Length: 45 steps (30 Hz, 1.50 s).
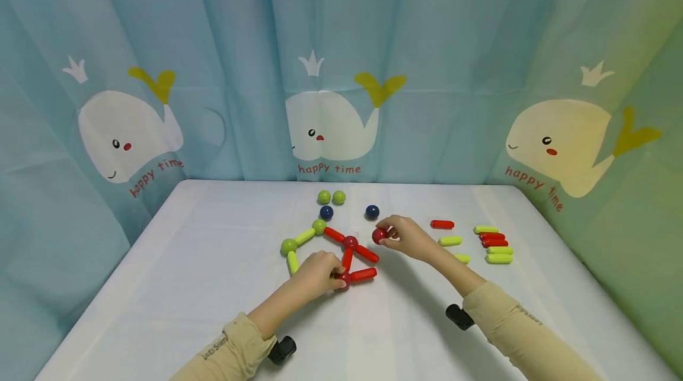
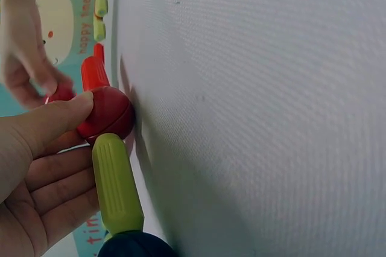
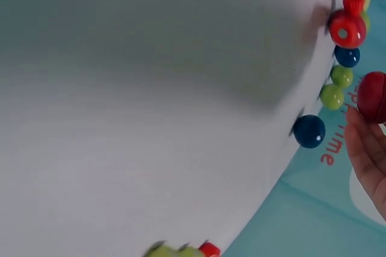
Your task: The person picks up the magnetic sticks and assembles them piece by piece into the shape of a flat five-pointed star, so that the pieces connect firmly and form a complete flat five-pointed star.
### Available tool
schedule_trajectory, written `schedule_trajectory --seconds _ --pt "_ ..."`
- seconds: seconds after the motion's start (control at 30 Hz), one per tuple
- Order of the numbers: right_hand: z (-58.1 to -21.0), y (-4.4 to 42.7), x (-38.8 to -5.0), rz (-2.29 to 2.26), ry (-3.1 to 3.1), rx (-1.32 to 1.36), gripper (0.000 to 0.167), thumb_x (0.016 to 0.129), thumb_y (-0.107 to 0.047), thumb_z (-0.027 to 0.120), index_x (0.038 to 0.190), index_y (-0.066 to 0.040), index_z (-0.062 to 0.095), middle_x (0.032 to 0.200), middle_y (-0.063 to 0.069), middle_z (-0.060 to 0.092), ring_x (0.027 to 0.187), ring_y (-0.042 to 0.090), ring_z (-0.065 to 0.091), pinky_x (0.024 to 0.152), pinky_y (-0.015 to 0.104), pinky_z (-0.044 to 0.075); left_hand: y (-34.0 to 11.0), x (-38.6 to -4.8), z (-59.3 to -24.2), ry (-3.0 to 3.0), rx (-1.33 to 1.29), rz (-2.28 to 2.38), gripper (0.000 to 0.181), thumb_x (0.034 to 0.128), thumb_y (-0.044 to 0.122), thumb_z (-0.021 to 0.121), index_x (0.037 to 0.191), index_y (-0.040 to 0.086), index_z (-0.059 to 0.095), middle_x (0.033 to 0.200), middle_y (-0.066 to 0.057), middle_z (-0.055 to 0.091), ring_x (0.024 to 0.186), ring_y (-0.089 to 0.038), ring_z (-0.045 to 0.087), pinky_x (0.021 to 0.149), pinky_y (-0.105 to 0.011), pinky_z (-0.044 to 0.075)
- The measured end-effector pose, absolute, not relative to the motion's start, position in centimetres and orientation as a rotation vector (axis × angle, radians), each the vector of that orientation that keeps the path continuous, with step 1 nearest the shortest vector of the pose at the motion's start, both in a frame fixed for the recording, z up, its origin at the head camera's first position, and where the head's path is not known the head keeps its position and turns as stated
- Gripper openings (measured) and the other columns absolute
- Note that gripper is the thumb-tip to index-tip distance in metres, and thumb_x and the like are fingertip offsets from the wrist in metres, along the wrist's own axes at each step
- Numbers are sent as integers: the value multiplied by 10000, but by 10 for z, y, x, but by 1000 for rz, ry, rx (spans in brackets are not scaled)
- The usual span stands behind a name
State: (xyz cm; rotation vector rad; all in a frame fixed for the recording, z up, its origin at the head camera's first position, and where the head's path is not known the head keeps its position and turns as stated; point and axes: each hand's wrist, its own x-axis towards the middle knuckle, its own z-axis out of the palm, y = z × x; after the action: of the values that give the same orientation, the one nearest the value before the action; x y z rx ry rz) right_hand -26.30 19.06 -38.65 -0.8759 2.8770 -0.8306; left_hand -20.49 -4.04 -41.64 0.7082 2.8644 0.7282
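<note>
1. Our left fingers (image 2: 55, 171) pinch a red corner ball (image 2: 114, 112) of the rod frame (image 1: 347, 259).
2. Our right fingers (image 3: 365, 153) pinch a loose red ball (image 1: 379, 236) near that frame.
3. A slack pinch could drop it.

Red "happy time" stands on the curtain (image 1: 235, 31) at nine o'clock, centre and three o'clock. The left sleeve (image 1: 226, 354), at seven, reads "Let's", then blurs; the right sleeve (image 1: 528, 339), at four, bears illegible lettering.
</note>
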Motion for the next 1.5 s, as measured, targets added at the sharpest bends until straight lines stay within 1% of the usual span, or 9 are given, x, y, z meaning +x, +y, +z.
schedule_trajectory --seconds 0.2,0.3,0.43,0.6,0.77,1.03,1.2,1.33,1.5 --pt "-391 203 -248 -753 2764 -839 250 821 -69 703 1037 48 657 882 87 663 728 115 567 647 202 505 -40 -204 -414 2870 685 730 207 747 171 793 905 47 740 777 -1 698 665 -59 517 649 -184 458" --pt "-397 205 -247 -770 2675 -871 230 829 -95 701 1014 38 671 866 79 669 700 90 550 626 171 482 -41 -204 -414 2872 687 730 197 749 169 792 893 46 738 769 -1 694 665 -61 517 650 -189 458" --pt "-405 203 -247 -814 2587 -908 221 841 -123 695 998 30 672 876 78 680 689 69 554 627 162 486 -41 -203 -412 2876 695 717 195 751 173 791 886 45 736 764 -4 692 665 -70 516 650 -193 458" --pt "-407 203 -246 -808 2565 -896 211 833 -127 704 974 25 665 830 47 668 670 57 545 618 159 485 -39 -203 -410 2872 713 696 200 754 182 789 888 42 737 758 -8 693 658 -74 501 641 -189 444" --pt "-405 202 -247 -791 2559 -868 220 836 -135 703 985 21 658 827 45 672 716 72 567 658 156 487 -38 -203 -408 2865 711 704 153 761 169 782 842 47 737 716 8 680 610 -63 479 605 -175 419" --pt "-405 197 -245 -733 2578 -899 201 838 -121 696 973 24 658 864 54 677 774 102 594 723 211 516 -37 -202 -409 2869 728 674 117 765 165 778 780 60 729 660 31 640 583 -62 449 572 -170 395" --pt "-405 197 -244 -736 2611 -915 171 842 -101 686 957 22 656 867 62 676 778 111 593 724 213 509 -36 -202 -408 2889 742 635 118 765 175 779 758 70 727 641 38 624 583 -71 447 575 -179 393" --pt "-405 198 -241 -749 2620 -928 154 844 -86 681 945 25 648 847 65 673 774 122 587 707 214 506 -35 -203 -408 2894 753 618 120 766 180 778 778 68 735 658 33 642 597 -76 458 592 -185 401" --pt "-406 199 -238 -757 2614 -903 185 852 -109 678 968 30 647 858 66 674 780 111 583 701 194 502 -34 -202 -408 2884 746 597 133 769 182 776 819 62 743 689 23 662 601 -75 465 597 -178 406"
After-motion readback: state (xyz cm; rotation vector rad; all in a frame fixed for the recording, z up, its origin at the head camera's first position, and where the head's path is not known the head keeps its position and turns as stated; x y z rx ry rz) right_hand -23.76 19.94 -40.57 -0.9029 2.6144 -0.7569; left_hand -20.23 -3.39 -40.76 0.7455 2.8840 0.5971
